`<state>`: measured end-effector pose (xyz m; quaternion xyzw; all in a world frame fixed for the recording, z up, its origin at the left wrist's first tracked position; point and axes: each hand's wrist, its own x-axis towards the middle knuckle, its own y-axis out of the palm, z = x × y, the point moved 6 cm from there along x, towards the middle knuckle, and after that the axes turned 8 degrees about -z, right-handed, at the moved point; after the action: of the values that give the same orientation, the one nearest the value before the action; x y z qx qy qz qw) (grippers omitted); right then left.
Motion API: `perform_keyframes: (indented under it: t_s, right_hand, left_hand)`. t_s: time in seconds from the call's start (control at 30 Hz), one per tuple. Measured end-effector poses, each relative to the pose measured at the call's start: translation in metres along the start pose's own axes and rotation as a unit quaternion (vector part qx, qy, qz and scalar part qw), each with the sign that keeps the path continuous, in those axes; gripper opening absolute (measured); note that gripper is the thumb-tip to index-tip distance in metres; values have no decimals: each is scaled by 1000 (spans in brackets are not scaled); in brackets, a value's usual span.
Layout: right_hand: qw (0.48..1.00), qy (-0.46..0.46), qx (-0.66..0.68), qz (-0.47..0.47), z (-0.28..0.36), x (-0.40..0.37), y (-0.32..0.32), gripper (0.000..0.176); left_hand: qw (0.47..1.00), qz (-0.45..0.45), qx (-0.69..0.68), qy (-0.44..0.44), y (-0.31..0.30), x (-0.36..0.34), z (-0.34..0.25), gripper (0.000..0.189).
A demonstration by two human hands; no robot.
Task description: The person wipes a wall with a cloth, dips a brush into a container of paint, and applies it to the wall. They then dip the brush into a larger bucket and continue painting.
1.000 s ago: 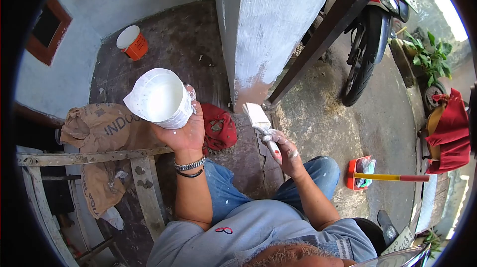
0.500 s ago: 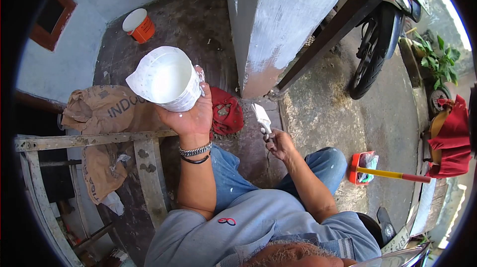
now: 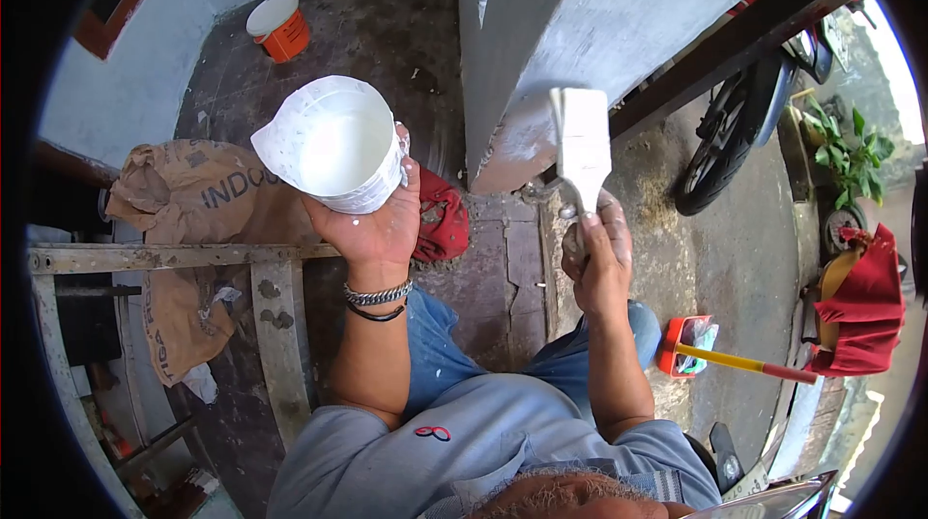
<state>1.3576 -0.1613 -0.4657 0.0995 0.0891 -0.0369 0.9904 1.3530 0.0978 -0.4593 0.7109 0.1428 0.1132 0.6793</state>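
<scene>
My left hand cups a white paint container from below and along its right side, fingers curled around it. White paint shows inside, and the rim rises to a point at the left. My right hand grips the handle of a flat paintbrush, thumb along it, bristles pointing up and coated white. The brush overlaps the lower part of a pillar in this view; the pillar is patchy white, with bare plaster near its foot. Paint smears mark my right fingers.
A wooden frame stands at left, near a brown paper sack. Red cloth lies by the pillar's foot. An orange and white bucket sits farther back. At right are a motorcycle wheel and an orange dustpan with a yellow handle.
My right hand has moved up and forward with the paintbrush, from low near my knees to beside the pillar. My left hand still holds the container in nearly the same place.
</scene>
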Motion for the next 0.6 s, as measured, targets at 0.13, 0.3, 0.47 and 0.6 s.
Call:
perform_keyframes:
  t_s: [0.13,0.3,0.47,0.6]
  right_hand:
    - [998,-64,12,-16,-12,29,12,31]
    - [995,-11,-92,-18,-152,67,-14,26]
    - [976,218,-13,-20,-189,8,-25,24]
    - [998,61,7,13,-38,-8,15,25]
  left_hand:
    - [1000,-24,9,3,-3,0,4,66]
    - [1000,-14,14,10,-1,-2,3,65]
    - [1000,-23,0,10,1,-1,2,64]
    - [1000,-31,3,5,-2,0,6,65]
